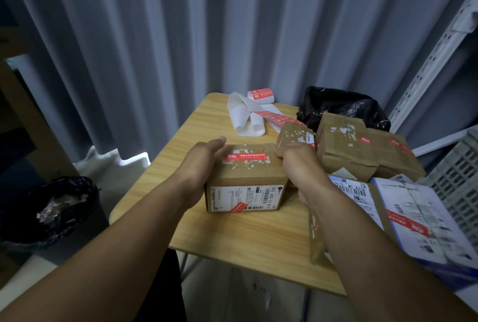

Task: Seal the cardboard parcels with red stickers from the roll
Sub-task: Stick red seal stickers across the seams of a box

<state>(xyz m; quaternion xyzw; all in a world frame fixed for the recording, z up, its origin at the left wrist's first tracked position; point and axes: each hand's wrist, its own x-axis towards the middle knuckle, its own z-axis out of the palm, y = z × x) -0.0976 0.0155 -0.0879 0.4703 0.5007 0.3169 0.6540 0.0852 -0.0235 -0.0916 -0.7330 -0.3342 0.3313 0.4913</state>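
Note:
A small cardboard parcel point(245, 182) stands in the middle of the wooden table point(181, 146), with a red sticker point(245, 157) across its top seam and another on its front label. My left hand point(204, 158) lies flat against the parcel's left side, fingers stretched out. My right hand point(297, 158) presses on the parcel's right top edge, fingers curled over it. The sticker roll point(261, 95) sits at the table's far edge, its strip of red stickers point(274, 117) and white backing paper point(245, 117) trailing toward the parcels.
Several taped cardboard parcels point(346, 146) are piled at the right, with a black plastic bag point(344, 107) behind them. Flat labelled parcels point(413, 218) lie at the near right. A black-lined bin point(49, 213) stands on the floor at left. Grey curtains hang behind; a white crate point(457, 179) is at right.

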